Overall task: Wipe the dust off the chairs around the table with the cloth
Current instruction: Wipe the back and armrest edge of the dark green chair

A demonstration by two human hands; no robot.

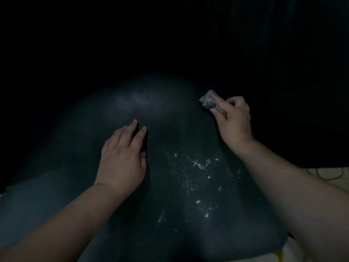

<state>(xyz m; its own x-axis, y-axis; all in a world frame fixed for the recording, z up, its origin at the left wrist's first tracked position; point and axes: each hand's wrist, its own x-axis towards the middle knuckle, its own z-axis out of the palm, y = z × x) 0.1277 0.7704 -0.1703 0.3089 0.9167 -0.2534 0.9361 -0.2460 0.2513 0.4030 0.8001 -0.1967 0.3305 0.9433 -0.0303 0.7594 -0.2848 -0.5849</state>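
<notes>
Head view showed the right hand (234,118) pinching a crumpled cloth (207,100) at two o'clock over the dark chair seat (170,176), probably poised to wipe the white specks (200,165), while the left hand (122,154) rested flat, fingers straight, seemingly for steadiness.

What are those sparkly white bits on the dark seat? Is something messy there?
Yes. White specks are scattered over the dark seat, between the two arms, like dust or crumbs not yet wiped. The right hand grips the crumpled cloth further up, away from them. The left hand rests flat on the seat.
</notes>
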